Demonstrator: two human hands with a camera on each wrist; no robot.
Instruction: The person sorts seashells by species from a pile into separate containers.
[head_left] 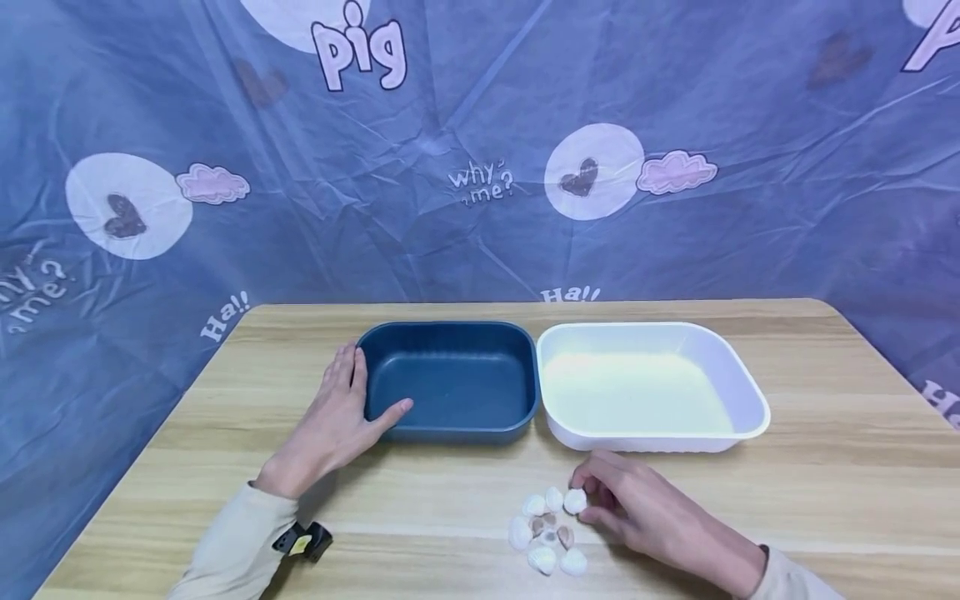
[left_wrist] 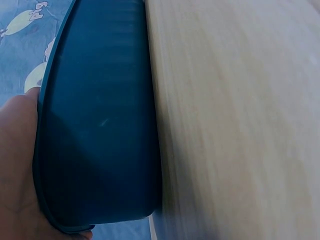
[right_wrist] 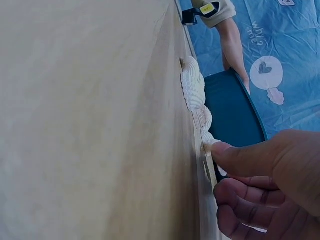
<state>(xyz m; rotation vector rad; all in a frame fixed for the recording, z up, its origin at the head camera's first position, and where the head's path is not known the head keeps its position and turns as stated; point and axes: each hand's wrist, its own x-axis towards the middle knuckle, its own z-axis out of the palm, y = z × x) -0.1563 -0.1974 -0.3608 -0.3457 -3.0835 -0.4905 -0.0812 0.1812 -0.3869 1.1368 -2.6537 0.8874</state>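
Observation:
A ring of white ribbed seashells (head_left: 542, 559) lies on the table, with smaller brownish shells (head_left: 566, 536) inside it. At the ring's upper right, my right hand (head_left: 637, 508) pinches one white seashell (head_left: 575, 501) between thumb and curled fingers. The right wrist view has the thumb (right_wrist: 240, 157) against the row of shells (right_wrist: 194, 85), seen from the side. My left hand (head_left: 337, 417) rests at the left end of a dark blue basin (head_left: 450, 435), its fingers along the left rim and its thumb spread over the near rim. The basin's wall (left_wrist: 100, 125) fills much of the left wrist view.
Right beside the blue basin stands a white basin (head_left: 660, 442), just beyond my right hand. Both sit on a light wooden table (head_left: 187, 467). A blue printed cloth (head_left: 420, 233) hangs behind the table's far edge. A black strap device (head_left: 302, 542) sits on my left sleeve.

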